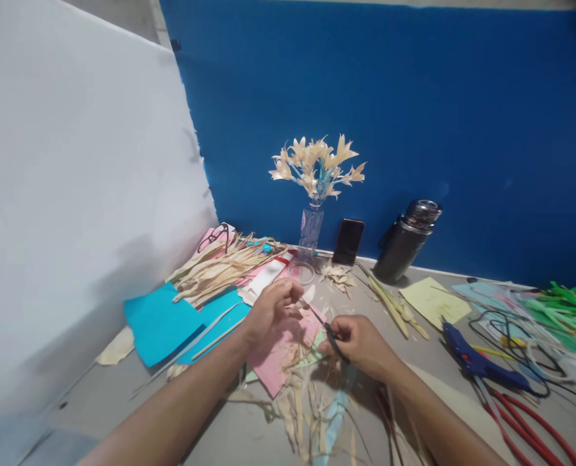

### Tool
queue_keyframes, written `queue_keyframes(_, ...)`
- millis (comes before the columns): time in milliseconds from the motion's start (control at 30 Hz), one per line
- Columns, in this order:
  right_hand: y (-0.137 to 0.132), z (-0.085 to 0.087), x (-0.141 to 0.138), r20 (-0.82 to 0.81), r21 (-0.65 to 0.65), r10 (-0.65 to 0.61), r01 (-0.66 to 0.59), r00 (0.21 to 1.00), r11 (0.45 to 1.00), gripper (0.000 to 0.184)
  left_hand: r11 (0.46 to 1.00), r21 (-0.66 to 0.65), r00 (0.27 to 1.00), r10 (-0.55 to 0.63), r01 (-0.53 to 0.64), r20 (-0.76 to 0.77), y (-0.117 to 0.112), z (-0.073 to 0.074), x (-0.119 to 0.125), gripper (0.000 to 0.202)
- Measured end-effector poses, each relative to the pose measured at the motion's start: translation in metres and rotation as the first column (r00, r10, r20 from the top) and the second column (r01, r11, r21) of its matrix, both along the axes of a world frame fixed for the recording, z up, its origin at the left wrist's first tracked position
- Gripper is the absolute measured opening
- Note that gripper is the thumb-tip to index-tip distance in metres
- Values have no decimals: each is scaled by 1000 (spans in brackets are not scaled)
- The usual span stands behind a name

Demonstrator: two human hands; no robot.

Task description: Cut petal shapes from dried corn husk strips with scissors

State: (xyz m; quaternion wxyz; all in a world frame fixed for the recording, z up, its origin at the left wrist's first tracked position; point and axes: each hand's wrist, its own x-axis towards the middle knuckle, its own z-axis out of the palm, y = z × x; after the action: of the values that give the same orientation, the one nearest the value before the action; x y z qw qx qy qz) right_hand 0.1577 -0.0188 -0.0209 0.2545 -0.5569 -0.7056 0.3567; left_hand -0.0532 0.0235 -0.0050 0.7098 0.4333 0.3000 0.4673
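Note:
My right hand is closed round the black handles of a pair of scissors, whose blades point up and left. At the blade tips, the fingers of my left hand are curled together; what they pinch, if anything, is too small to make out. A pale piece of dried husk shows just beyond those fingertips. Beneath both hands lies a pink sheet, strewn with husk scraps. Behind them stands a clear bottle holding husk flowers on blue stems.
Dried husks and blue sheets lie at left, near a tape roll. A phone and a dark flask stand at the back. At right are a blue glue gun, red-handled scissors and green pipe cleaners.

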Motion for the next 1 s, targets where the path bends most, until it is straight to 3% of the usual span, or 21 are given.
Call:
queue_keyframes(133,-1,3,-2,192,69,-6,-7,981,998,34,998,67,982,27,-15,-186,7,2,-4,36)
queue_keyframes(433,0,1,-6,489,101,6,-63,872,993,33,996,78,931,69,-43,-359,5,-9,4,17)
queue_keyframes(500,1,2,-4,535,106,-6,-60,845,993,31,991,106,922,116,-82,-370,5,-8,3,19)
queue_keyframes(567,4,4,0,523,135,-67,-6,850,991,29,965,182,905,242,-187,-351,7,-4,1,21)
queue_keyframes(633,6,7,4,362,122,-103,63,926,991,26,932,237,901,334,-273,-278,7,1,-1,21)
queue_keyframes(700,7,10,5,-1,7,-64,64,998,998,25,954,191,948,266,-232,-175,4,4,1,21)
queue_keyframes(733,7,11,5,-213,-51,-47,37,976,998,29,974,144,973,192,-173,-125,2,4,3,22)
queue_keyframes(800,4,12,3,-513,-102,-55,3,856,995,37,999,43,998,36,-33,-60,-7,3,9,23)
queue_keyframes(867,1,12,-1,-612,-94,-87,37,786,995,38,998,-15,995,-67,66,-77,-16,1,15,24)
queue_keyframes(1000,0,7,-6,-628,-140,-128,51,767,989,36,988,8,954,-148,156,-261,-26,-1,23,21)
